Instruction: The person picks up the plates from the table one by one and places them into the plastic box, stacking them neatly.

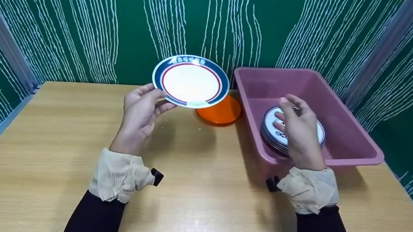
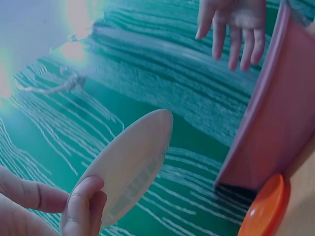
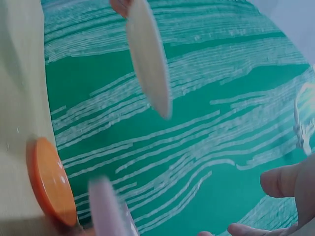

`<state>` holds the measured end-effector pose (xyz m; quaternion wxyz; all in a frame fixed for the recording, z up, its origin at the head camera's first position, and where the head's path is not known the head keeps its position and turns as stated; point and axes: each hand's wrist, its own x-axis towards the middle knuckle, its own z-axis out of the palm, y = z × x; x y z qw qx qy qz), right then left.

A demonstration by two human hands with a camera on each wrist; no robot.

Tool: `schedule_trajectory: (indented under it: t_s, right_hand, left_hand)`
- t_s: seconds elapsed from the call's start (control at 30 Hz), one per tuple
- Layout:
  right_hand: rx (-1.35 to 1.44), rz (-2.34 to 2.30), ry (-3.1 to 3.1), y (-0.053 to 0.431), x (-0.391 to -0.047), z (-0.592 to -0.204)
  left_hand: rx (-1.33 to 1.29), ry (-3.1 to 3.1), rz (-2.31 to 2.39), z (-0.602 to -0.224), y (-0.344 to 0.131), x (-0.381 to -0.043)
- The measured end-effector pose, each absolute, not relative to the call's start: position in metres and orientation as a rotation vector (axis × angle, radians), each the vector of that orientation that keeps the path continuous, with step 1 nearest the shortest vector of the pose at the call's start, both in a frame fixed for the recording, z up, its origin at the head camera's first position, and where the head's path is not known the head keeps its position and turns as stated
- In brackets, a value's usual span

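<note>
My left hand point(image 1: 140, 115) pinches the near-left edge of a white plate point(image 1: 191, 83) with a blue rim band and a red ring, holding it raised and tilted above the table. Thumb on top and fingers beneath also show in the left wrist view, where the plate point(image 2: 133, 157) is seen from its underside. Over the pink basin point(image 1: 294, 78) is my right hand point(image 1: 300, 128), fingers loosely bent and holding nothing. Below that hand a stack of plates point(image 1: 273, 121) sits inside the basin, partly hidden by the hand; the top one has small coloured marks.
An orange round dish point(image 1: 220, 112) lies on the wooden table point(image 1: 192, 198) beside the basin's left wall, partly behind the held plate. Green panels point(image 1: 80, 13) with white wavy lines enclose the table at the back and sides.
</note>
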<state>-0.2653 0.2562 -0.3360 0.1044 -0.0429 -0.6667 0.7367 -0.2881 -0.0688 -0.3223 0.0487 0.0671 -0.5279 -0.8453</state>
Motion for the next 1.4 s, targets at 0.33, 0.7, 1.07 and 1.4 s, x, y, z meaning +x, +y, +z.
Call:
schedule_trajectory:
  t_s: [0.33,0.7,1.07,1.4]
  right_hand:
    - [0.048,2.178,-2.039,0.216,-0.255,-0.334]
    - [0.141,2.179,-1.996,0.192,-0.253,-0.348]
    - [0.105,2.351,-1.773,0.191,-0.251,-0.347]
    - [0.068,2.353,-1.784,0.201,-0.249,-0.339]
  left_hand:
    - [0.102,-1.659,-2.612,-0.319,-0.046,-0.271]
    - [0.133,-1.667,-2.72,-0.335,-0.016,-0.263]
    - [0.072,-1.585,-2.81,-0.344,0.005,-0.251]
    - [0.025,-1.599,-2.861,-0.345,0.006,-0.249]
